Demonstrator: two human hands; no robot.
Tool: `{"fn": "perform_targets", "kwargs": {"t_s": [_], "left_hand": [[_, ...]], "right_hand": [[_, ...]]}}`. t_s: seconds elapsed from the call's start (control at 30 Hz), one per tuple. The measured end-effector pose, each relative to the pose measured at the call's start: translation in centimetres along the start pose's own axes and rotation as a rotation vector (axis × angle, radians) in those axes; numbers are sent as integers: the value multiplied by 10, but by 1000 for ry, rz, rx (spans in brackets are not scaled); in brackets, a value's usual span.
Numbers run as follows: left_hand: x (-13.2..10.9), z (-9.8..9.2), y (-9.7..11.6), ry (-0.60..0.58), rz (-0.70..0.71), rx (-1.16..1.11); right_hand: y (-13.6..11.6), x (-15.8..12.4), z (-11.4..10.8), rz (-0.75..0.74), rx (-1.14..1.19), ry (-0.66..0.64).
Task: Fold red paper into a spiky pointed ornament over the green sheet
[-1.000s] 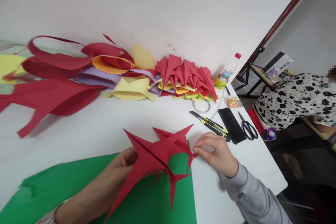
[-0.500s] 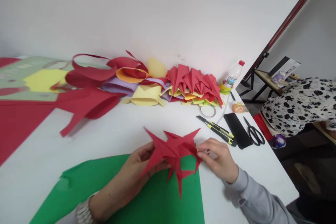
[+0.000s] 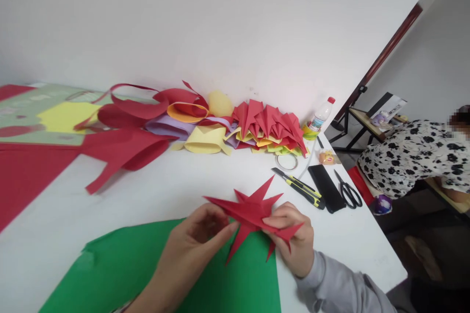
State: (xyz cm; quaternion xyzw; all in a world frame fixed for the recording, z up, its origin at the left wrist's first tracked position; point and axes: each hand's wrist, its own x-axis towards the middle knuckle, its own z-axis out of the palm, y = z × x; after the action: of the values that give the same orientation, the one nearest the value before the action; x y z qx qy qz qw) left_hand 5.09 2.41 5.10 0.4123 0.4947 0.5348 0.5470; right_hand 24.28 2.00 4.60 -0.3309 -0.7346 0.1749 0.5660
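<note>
Your right hand [image 3: 295, 244] had the firm hold here: its thumb and fingers were closed, with almost no gap, on the right-hand part of the red paper star [image 3: 253, 209], and a pointed tip stuck out past the thumb. Your left hand [image 3: 183, 249] was curved more loosely, with a clear space between thumb and curled fingers; the thumb tip came up to the star's lower left edge, and the fingertips were by the long left spike (I cannot tell whether they pinched the paper or only met it). The star itself was raised between your two hands, tilted, its points splayed out, above the right part of the green sheet [image 3: 121, 264] on the white table [image 3: 363, 244]. Beyond your right hand lay a flat black object [image 3: 326, 188], with the scissors [image 3: 348, 193] just beside it, handles towards you. Against the wall, a pile of red folded pieces [image 3: 253, 120] sat near the bottle [image 3: 318, 120], which was leaning in view under its red cap.
</note>
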Motion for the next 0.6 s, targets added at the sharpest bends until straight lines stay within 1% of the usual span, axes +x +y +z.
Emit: {"fn": "perform_targets", "kwargs": {"t_s": [0.03, 0.07, 0.1, 0.13, 0.2, 0.23, 0.27, 0.3, 0.37, 0.47, 0.53, 0.6], "left_hand": [[2, -2, 0, 106, 60, 9], [3, -3, 0, 175, 87, -5], [4, -3, 0, 186, 81, -44], [5, -2, 0, 141, 43, -105], [4, 1, -2, -40, -107, -252], [3, 4, -3, -124, -192, -312], [1, 6, -6, -178, -264, -356], [-1, 8, -8, -212, -320, -377], [-4, 11, -13, -251, -369, -378], [-7, 14, -14, -253, -350, -355], [-8, 16, -10, -237, -335, -346], [-9, 18, -4, -248, -323, -343]], "right_hand": [[-1, 0, 2, 120, 81, 44], [-2, 0, 3, 239, 159, 75], [-3, 0, 5, 353, 235, 98], [-3, 0, 7, 459, 312, 111], [-2, -2, 12, 630, 456, 124], [-1, -3, 15, 694, 515, 131], [-1, -4, 17, 741, 561, 143], [0, -6, 19, 775, 593, 149], [0, -9, 23, 809, 619, 155], [-2, -10, 26, 812, 641, 142], [-4, -9, 25, 810, 663, 130], [-6, -7, 23, 786, 657, 103]]}}
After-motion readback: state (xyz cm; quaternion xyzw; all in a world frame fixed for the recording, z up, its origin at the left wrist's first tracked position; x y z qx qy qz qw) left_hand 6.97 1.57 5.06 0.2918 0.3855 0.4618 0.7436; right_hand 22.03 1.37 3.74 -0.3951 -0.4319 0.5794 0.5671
